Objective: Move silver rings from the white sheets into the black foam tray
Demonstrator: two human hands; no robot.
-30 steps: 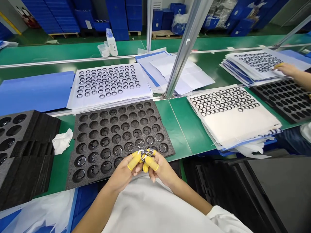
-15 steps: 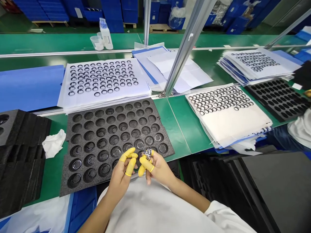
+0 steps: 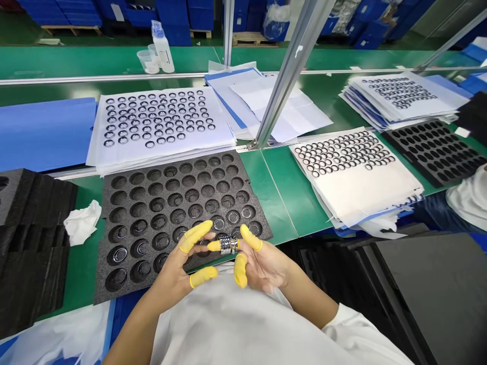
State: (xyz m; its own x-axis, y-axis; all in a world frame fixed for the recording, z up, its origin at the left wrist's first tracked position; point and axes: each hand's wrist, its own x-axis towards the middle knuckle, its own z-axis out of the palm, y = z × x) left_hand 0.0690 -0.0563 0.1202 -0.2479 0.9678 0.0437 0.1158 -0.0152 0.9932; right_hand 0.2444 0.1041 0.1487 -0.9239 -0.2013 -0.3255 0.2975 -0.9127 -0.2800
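A short stack of shiny metal rings is threaded on a finger of my right hand, and a yellow-covered fingertip pokes out at its left end. The other covered fingers of that hand are spread apart. My left hand is beside the stack, its thumb and forefinger wide apart in yellow finger cots, with nothing seen between them. Whether its inner fingers touch the rings I cannot tell. Beneath and beyond the hands lies a black foam tray with round pockets. Rings sit in many nearer pockets; my hands hide some of the front edge.
Sheets with rows of rings lie behind the tray, and another ring-covered stack lies right. Foam trays are piled left beside a crumpled tissue. A metal post rises mid-bench. Another person's sleeve shows far right.
My hands have opened, with thumbs and fingers spreading apart. The ring stack, bunched at my right fingertips before, now shows side-on along a finger. The view has shifted slightly.
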